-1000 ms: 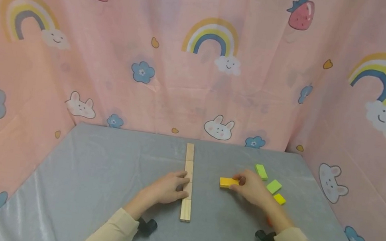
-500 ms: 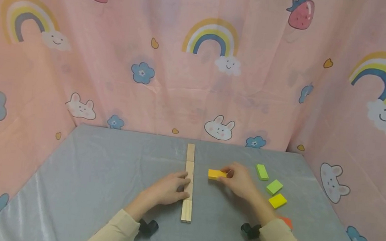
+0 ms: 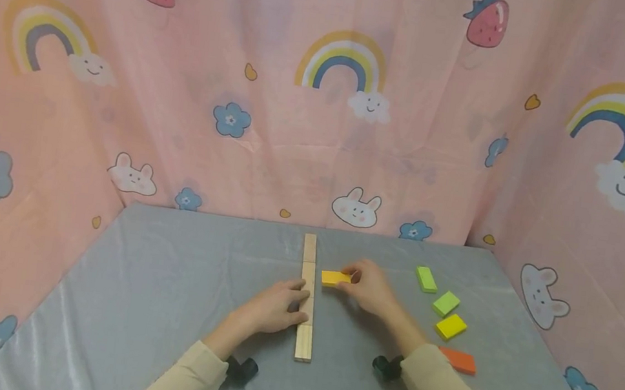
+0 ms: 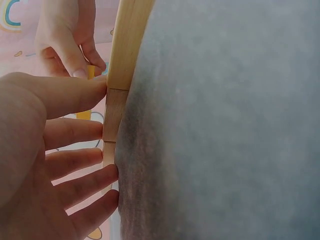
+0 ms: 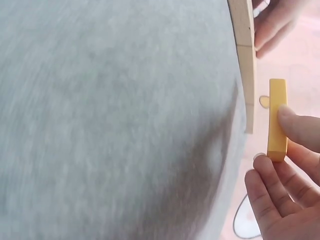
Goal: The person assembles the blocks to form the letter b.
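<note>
A row of plain wooden blocks (image 3: 303, 342) lies end to end, running away from me down the middle of the table. My left hand (image 3: 274, 307) rests against the row's left side; in the left wrist view its fingers (image 4: 75, 131) are loosely extended, with thumb and fingertips at the wood. To the right of the row, my right hand (image 3: 373, 290) pinches a yellow-orange block (image 3: 331, 279) between thumb and fingers. That block points left, its free end close to the row. In the right wrist view the block (image 5: 277, 100) appears narrow side on.
Two green blocks (image 3: 426, 279), a yellow block (image 3: 451, 327) and an orange-red block (image 3: 458, 360) lie loosely on the right of the grey-covered table (image 3: 174, 269). The right sleeve partly covers the orange-red one. A pink patterned curtain (image 3: 269, 170) encloses the back and sides.
My right hand has carried the yellow-orange block leftward, up close to the wooden row, uncovering the yellow and orange-red blocks. My left hand has stayed at the row.
</note>
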The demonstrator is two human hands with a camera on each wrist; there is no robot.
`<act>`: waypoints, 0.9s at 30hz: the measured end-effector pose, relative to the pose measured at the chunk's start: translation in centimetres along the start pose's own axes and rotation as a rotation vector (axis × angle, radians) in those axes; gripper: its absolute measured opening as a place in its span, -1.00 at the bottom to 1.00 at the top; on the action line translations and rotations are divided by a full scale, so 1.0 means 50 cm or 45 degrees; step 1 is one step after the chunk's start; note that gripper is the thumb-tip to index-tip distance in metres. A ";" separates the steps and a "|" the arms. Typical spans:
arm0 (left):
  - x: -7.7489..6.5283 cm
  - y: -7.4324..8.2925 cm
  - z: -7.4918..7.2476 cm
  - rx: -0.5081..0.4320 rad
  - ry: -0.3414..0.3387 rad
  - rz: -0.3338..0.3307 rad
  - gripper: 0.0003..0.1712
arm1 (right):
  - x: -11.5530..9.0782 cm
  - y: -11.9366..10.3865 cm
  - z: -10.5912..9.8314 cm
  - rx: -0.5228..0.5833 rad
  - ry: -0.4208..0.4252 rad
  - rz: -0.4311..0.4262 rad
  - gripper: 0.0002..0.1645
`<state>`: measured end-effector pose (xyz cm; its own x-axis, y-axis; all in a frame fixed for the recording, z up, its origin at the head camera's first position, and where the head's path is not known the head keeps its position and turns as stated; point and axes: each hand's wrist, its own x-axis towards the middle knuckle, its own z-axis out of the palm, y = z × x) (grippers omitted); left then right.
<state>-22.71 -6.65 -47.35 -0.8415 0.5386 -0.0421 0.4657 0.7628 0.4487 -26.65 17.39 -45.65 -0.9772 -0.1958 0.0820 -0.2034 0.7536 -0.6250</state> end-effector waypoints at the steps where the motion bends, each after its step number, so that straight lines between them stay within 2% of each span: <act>1: 0.000 0.000 -0.001 -0.003 0.000 -0.001 -0.37 | 0.002 -0.002 0.003 0.005 -0.001 -0.003 -0.63; 12: -0.001 -0.003 -0.002 0.024 0.002 0.011 -0.37 | 0.017 -0.007 0.033 -0.045 -0.066 0.023 -0.66; 17: -0.002 -0.001 -0.003 0.025 0.006 0.014 -0.37 | 0.018 -0.010 0.039 -0.085 -0.088 -0.013 -0.66; 27: -0.003 -0.001 -0.004 0.023 0.000 0.025 -0.38 | 0.019 -0.008 0.044 -0.079 -0.100 -0.003 -0.66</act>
<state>-22.66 -6.85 -47.19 -0.8323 0.5533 -0.0333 0.4869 0.7585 0.4331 -27.38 15.52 -47.04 -0.9694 -0.2448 0.0207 -0.2118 0.7900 -0.5754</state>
